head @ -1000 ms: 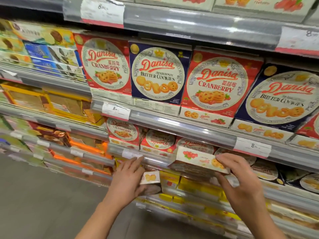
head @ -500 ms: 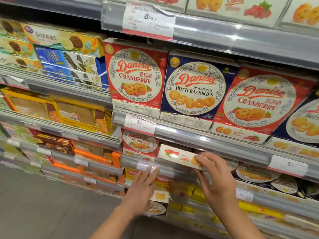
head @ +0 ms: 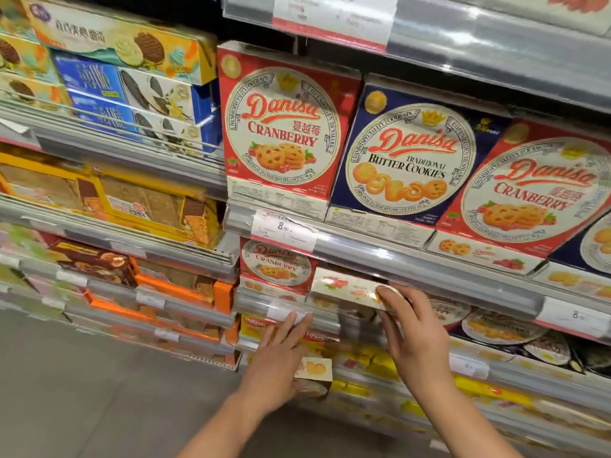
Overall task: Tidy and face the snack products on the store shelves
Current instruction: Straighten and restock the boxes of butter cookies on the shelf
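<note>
1. The cranberry cookie box (head: 347,289) lies tipped on the lower shelf, its white side panel facing out, just right of an upright cranberry box (head: 276,266) and under the shelf rail (head: 429,272) that carries the price tag (head: 284,228).
2. The right hand (head: 413,332) reaches up and forward from the lower right, forearm slanting across the yellow packs (head: 380,361) below. Its fingers (head: 391,294) curl over the right end of the tipped box, pinching that end; the thumb side is hidden, so how far it wraps I cannot tell.
3. The left hand (head: 281,361) stretches forward from the bottom middle, palm down, fingers straight and slightly spread, tips at the rail edge of the lower shelf just beside a clear label holder (head: 281,312).
4. A small cookie box (head: 314,375) sits right against the left palm's far side; whether the thumb holds it is not clear.
5. On the shelf above stand a red cranberry box (head: 281,127) and a blue butter cookie box (head: 406,160), fronts facing out.
</note>
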`<state>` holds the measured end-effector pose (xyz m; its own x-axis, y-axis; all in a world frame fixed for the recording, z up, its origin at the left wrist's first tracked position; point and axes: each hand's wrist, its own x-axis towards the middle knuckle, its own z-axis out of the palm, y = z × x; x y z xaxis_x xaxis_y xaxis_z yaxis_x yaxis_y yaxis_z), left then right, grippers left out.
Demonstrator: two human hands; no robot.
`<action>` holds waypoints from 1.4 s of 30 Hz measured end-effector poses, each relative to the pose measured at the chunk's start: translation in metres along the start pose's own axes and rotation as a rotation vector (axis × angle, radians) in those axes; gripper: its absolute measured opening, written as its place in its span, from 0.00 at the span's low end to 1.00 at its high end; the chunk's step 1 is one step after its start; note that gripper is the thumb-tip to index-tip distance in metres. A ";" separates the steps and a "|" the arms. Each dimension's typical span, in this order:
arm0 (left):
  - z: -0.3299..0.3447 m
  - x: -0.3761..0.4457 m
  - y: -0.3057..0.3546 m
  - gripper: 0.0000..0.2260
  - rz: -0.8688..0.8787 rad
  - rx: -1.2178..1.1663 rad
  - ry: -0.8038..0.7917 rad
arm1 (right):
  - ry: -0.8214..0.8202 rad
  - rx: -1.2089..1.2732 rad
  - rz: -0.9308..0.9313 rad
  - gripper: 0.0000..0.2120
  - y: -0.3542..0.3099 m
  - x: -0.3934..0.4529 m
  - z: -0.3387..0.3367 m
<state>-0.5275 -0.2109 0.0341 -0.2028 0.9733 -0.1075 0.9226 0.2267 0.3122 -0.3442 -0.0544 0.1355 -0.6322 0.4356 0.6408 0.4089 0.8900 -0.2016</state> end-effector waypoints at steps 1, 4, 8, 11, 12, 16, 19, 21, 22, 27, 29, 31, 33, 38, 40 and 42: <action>-0.001 0.000 0.000 0.20 0.000 -0.007 -0.004 | 0.003 -0.003 0.011 0.20 0.000 0.001 0.001; -0.001 0.000 -0.001 0.20 -0.002 -0.007 -0.014 | 0.026 -0.044 0.017 0.15 0.004 0.003 0.005; 0.002 0.000 0.000 0.19 -0.008 -0.009 -0.010 | -0.012 -0.236 0.009 0.13 0.006 0.018 0.003; 0.005 0.001 0.000 0.18 -0.021 -0.021 -0.002 | -0.053 -0.376 0.022 0.09 0.001 0.032 -0.002; 0.006 0.001 0.000 0.18 -0.024 -0.028 0.003 | -0.065 -0.412 0.019 0.07 0.000 0.036 -0.003; 0.010 0.001 -0.001 0.17 -0.027 -0.025 0.012 | -0.151 -0.500 0.022 0.09 0.000 0.048 -0.009; 0.011 0.002 -0.002 0.17 -0.023 -0.022 0.026 | -0.233 -0.539 0.001 0.09 0.000 0.047 -0.013; 0.013 0.003 -0.002 0.17 -0.034 -0.012 0.031 | -0.241 -0.514 0.001 0.14 0.001 0.035 -0.018; 0.013 0.003 -0.001 0.17 -0.040 -0.010 0.037 | -0.235 -0.467 0.010 0.20 0.002 0.025 -0.021; 0.006 0.004 0.011 0.19 -0.073 -0.019 0.021 | -0.258 -0.108 -0.027 0.25 0.026 -0.044 -0.036; 0.003 0.007 0.021 0.22 -0.099 -0.038 0.014 | -0.315 -0.019 -0.025 0.22 0.035 -0.070 -0.037; -0.001 0.009 0.036 0.25 -0.095 -0.071 0.028 | -0.418 0.052 0.067 0.21 0.041 -0.088 -0.040; -0.006 0.011 0.058 0.25 -0.061 -0.121 0.040 | -0.544 0.142 0.190 0.26 0.049 -0.101 -0.046; -0.018 0.021 0.144 0.27 0.047 -0.180 0.090 | -0.665 0.317 0.281 0.37 0.081 -0.120 -0.072; -0.021 0.025 0.179 0.28 0.090 -0.193 0.109 | -0.642 0.396 0.344 0.34 0.095 -0.124 -0.089; -0.022 0.029 0.207 0.26 0.102 -0.218 0.126 | -0.580 0.466 0.429 0.28 0.110 -0.130 -0.108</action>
<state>-0.3494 -0.1345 0.1162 -0.1641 0.9852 0.0489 0.8508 0.1163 0.5125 -0.1463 -0.0275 0.1099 -0.7732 0.6339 -0.0150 0.4576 0.5415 -0.7053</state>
